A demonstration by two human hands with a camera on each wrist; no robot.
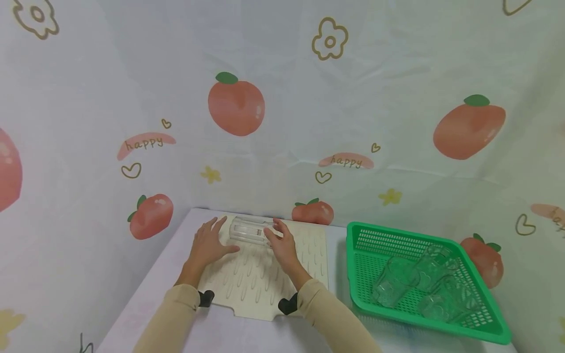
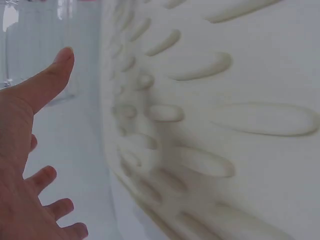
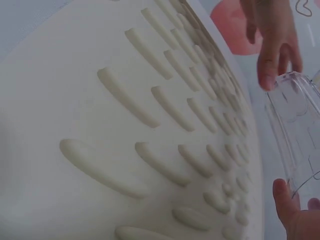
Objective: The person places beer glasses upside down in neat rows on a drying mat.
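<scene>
A clear glass cup point(image 1: 248, 231) lies sideways over the far part of a cream mat point(image 1: 247, 279) with raised oval ridges. My right hand point(image 1: 284, 247) holds the cup at its right end, thumb on the near side and fingers on the far side. In the right wrist view the thumb point(image 3: 283, 197) is against the clear wall of the cup point(image 3: 295, 135). My left hand point(image 1: 209, 247) is spread beside the cup's left end, thumb pointing right. The left wrist view shows its fingers point(image 2: 42, 177) apart, with nothing between them and the thumb.
To the right stands a green perforated basket point(image 1: 476, 331) with several clear glass cups point(image 1: 395, 284) lying in it. The white table point(image 1: 152, 299) extends around the mat. Behind it hangs a pale cloth point(image 1: 282, 122) printed with fruit and flowers.
</scene>
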